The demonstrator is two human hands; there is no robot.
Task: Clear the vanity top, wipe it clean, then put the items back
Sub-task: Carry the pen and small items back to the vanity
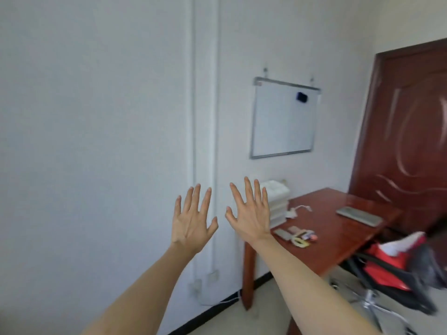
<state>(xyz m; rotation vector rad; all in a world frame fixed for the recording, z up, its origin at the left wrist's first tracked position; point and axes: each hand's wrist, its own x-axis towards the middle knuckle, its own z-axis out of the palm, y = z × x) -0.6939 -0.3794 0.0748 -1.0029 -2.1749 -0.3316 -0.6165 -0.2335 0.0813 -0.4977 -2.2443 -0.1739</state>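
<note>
My left hand (192, 220) and my right hand (250, 211) are raised side by side in front of the white wall, backs toward me, fingers spread and straight, holding nothing. To the right stands a reddish wooden table (338, 238). On it lie a stack of white boxes (278, 204), a white cable with a plug (296, 211), a cluster of small items (296, 234) near the front left corner, and a flat grey device (359, 215) toward the far right. My right hand hides part of the white stack.
A whiteboard (284, 120) with a dark eraser hangs on the wall above the table. A dark red door (411, 141) stands at the right. A swivel chair (396, 274) draped with red and grey clothing sits by the table. White pipes (204, 117) run down the wall.
</note>
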